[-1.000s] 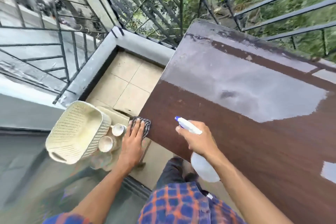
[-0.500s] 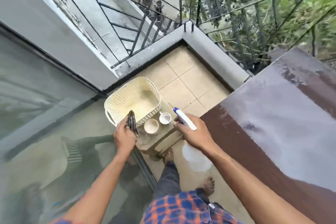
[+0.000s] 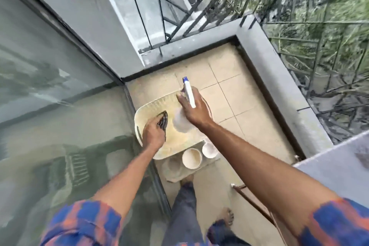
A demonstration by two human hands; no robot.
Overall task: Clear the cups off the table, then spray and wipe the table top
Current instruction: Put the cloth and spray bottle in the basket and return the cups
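Observation:
My left hand (image 3: 153,136) grips a dark checked cloth (image 3: 162,121) and reaches into a cream plastic basket (image 3: 151,107) that sits on a low stand. My right hand (image 3: 194,109) holds a white spray bottle (image 3: 189,94) with a blue nozzle, held above the same basket; its round body hangs below my palm. Two pale cups (image 3: 192,158) (image 3: 209,150) stand just in front of the basket on the stand. A corner of the wet table top (image 3: 339,164) shows at the right edge.
A glass sliding door (image 3: 60,106) fills the left side. A grey parapet (image 3: 283,86) with black metal railings bounds the tiled balcony floor (image 3: 229,90). My bare feet and trouser leg (image 3: 185,201) are below the stand, and a thin table leg (image 3: 253,203) slants at lower right.
The view turned left, away from the table and down onto the basket. Both hands moved over the basket, the left with the cloth lowering into it, the right bringing the spray bottle above it.

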